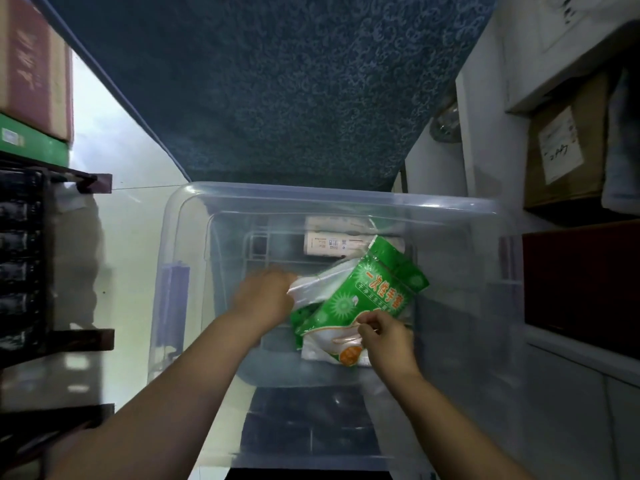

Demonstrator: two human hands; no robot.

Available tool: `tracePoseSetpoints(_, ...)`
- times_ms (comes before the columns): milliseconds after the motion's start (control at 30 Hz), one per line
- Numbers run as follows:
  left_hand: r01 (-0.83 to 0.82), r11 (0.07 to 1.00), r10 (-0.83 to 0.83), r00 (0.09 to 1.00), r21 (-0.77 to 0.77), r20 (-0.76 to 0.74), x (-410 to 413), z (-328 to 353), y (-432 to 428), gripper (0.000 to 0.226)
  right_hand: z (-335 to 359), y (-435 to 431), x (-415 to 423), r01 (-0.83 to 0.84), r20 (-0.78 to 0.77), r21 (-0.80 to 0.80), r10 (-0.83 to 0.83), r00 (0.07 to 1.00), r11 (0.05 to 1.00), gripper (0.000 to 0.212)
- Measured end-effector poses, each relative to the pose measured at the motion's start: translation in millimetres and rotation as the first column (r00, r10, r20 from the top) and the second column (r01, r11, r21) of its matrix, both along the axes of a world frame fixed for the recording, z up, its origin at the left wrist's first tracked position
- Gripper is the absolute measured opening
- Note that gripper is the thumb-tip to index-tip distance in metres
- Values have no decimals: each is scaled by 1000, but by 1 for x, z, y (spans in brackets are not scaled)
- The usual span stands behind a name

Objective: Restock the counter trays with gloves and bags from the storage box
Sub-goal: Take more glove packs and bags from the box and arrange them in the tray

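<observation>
Both my arms reach down into a clear plastic storage box on the floor. My right hand pinches the lower edge of a green and white pack of disposable gloves, which is tilted up inside the box. My left hand is blurred and grips a white plastic bag that lies against the glove pack. A second green pack shows just beneath. At the far end of the box lies a white carton.
A blue patterned cloth hangs behind the box. Dark shelves with stacked cartons stand on the left. White cabinets, a brown cardboard box and a dark red box crowd the right side.
</observation>
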State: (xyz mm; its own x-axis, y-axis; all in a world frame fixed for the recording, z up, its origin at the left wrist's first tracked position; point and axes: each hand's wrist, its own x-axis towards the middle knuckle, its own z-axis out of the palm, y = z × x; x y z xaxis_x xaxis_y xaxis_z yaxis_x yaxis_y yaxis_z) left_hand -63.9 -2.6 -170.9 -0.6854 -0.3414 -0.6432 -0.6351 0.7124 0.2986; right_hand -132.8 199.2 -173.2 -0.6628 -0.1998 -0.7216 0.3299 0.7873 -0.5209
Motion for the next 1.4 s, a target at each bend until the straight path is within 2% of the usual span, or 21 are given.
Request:
tracePoseSetpoints(133, -66, 993, 62, 997, -97, -46, 21, 64, -18, 23, 26, -25, 4, 50, 68, -113, -42, 997, 992, 14)
tracePoseSetpoints(200, -165, 986, 163, 981, -17, -107, 30, 94, -23, 10, 44, -40, 6, 133, 175, -190, -100, 979, 973, 10)
tracePoseSetpoints(233, -222, 973, 229, 966, 69, -122, 34, 108, -23, 5, 55, -49, 7, 222, 300, -251, -142, 943, 942, 17)
tracePoseSetpoints(300, -305, 922, 340, 932, 240, -122, 40, 128, -19, 19, 75, -64, 11, 510, 609, -358, -219, 762, 782, 29)
tracePoseSetpoints(333, -323, 898, 367, 924, 300, -104, 42, 135, -16, 20, 85, -71, 12, 622, 693, -385, -232, 683, 682, 31)
tracePoseSetpoints(367, -317, 888, 362, 928, 333, -82, 43, 141, -13, 18, 95, -76, 12, 669, 723, -414, -224, 654, 618, 33)
tracePoseSetpoints(433, -291, 898, 325, 944, 329, -53, 43, 148, -10, 17, 117, -83, 12, 672, 706, -441, -233, 669, 594, 35)
tracePoseSetpoints(533, -346, 845, 409, 909, 408, -76, 28, 155, -13, 55, 136, -84, 9, 562, 599, -460, -228, 768, 687, 33)
tracePoseSetpoints(567, -348, 834, 426, 900, 428, -97, 20, 157, -15, 58, 141, -84, 6, 525, 569, -473, -209, 795, 708, 34)
tracePoseSetpoints(633, -294, 873, 379, 911, 389, -162, 5, 160, -16, 37, 148, -84, -2, 468, 501, -509, -194, 844, 722, 31)
tracePoseSetpoints(700, -257, 928, 322, 917, 268, -236, -5, 162, -18, 13, 148, -81, -15, 376, 394, -535, -170, 903, 757, 20)
tracePoseSetpoints(767, -257, 954, 293, 906, 152, -305, -6, 159, -20, 10, 134, -69, -31, 283, 238, -509, -183, 954, 813, 7)
tracePoseSetpoints(833, -304, 947, 320, 880, 100, -351, -3, 154, -22, 6, 106, -44, -44, 221, 89, -388, -202, 975, 895, 8)
tracePoseSetpoints(900, -376, 923, 376, 843, 79, -386, 6, 147, -23, 9, 70, -12, -48, 119, 8, -172, -119, 993, 978, 12)
tracePoseSetpoints(967, -427, 903, 405, 815, 45, -415, 18, 139, -23, 10, 37, 19, -43, 10, 68, 55, -13, 998, 998, 21)
tracePoseSetpoints(1033, -459, 888, 430, 799, 35, -421, 29, 130, -22, 7, 16, 35, -34, -35, 143, 150, 13, 990, 988, 20)
tracePoseSetpoints(1100, -484, 874, 460, 789, 50, -407, 39, 122, -21, 9, 1, 34, -27, 45, 194, 136, -71, 978, 990, 15)
tracePoseSetpoints(1167, -504, 862, 479, 778, 51, -406, 47, 116, -20, 14, -14, 21, -21, 219, 235, 100, -237, 942, 970, 26)
tracePoseSetpoints(1267, -526, 849, 500, 769, 48, -398, 55, 109, -20, 17, -27, -11, -14, 528, 276, 140, -545, 792, 838, 40)
tracePoseSetpoints(1333, -525, 850, 500, 777, 45, -382, 57, 106, -19, 17, -22, -29, -11, 653, 369, 148, -654, 660, 743, 27)
tracePoseSetpoints(1400, -515, 856, 491, 788, 42, -372, 56, 104, -18, 15, -15, -43, -6, 688, 506, 87, -627, 592, 720, 3)
